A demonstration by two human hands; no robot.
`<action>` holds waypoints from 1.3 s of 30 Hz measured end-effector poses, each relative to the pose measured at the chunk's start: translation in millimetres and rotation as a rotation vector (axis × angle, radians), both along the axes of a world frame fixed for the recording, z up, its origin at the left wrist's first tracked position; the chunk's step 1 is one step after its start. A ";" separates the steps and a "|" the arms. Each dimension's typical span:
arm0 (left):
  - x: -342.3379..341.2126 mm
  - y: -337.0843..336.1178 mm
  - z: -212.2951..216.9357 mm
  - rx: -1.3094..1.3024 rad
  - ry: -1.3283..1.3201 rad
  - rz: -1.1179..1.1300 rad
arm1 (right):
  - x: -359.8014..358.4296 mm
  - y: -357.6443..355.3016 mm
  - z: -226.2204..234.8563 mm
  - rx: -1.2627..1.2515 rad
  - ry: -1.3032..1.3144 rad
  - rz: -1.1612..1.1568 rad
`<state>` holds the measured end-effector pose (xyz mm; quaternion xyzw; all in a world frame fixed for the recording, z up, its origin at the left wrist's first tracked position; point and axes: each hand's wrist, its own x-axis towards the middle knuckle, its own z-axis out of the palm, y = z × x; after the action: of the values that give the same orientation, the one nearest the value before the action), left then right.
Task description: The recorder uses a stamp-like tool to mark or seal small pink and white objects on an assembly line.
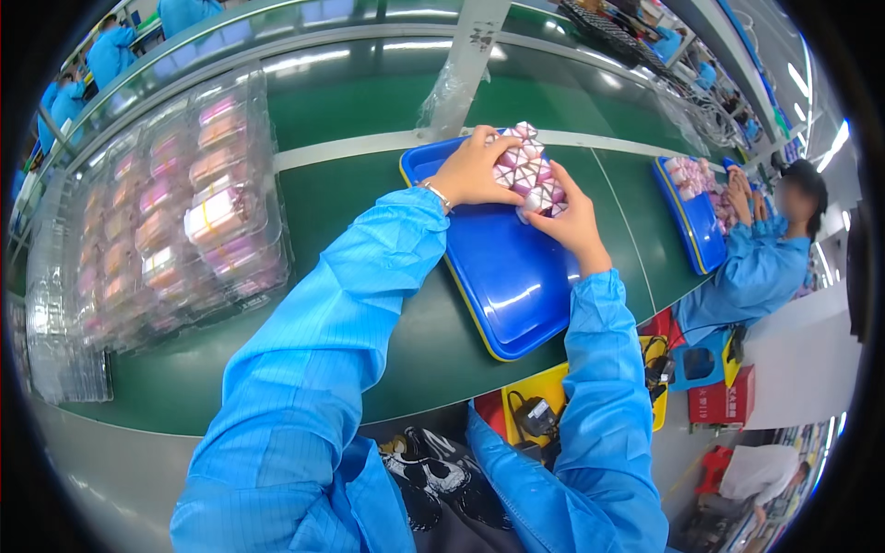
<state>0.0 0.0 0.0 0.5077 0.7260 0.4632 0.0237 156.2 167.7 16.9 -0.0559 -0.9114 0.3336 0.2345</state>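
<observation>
Both hands are closed around a bunch of small pink-and-white pieces [525, 168] with triangle-like facets; their exact kind cannot be told. My left hand [472, 171] grips the bunch from its left side, fingers over the far edge and thumb on the near side. From the right, my right hand [573, 221] presses on it with thumb and fingers. The bunch is over the far end of a blue tray [512, 295] with a yellow lower rim. Whether the pieces touch the tray is hidden. The tray's near half shows bare blue plastic.
Clear plastic blister trays [175, 203] holding pink and orange items are stacked at left on the green worktable [359, 359]. At right, a co-worker [770, 249] in blue handles pink pieces over another blue tray [690, 217]. A metal post [466, 74] rises beyond my tray.
</observation>
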 end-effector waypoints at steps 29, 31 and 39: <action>103.5 -143.3 71.4 0.163 -0.034 0.431 | 28.2 -107.4 77.6 -0.264 0.129 0.421; 134.9 -187.9 74.7 0.091 -0.099 0.494 | 40.6 -137.9 78.6 -0.178 0.067 0.496; 174.6 -345.0 31.2 0.003 -0.094 0.693 | 27.8 -278.8 33.0 -0.202 -0.048 0.853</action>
<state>174.6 -345.0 31.2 0.2091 0.8526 0.4677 -0.1024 183.9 -111.1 49.9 0.2948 -0.8209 0.4868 0.0477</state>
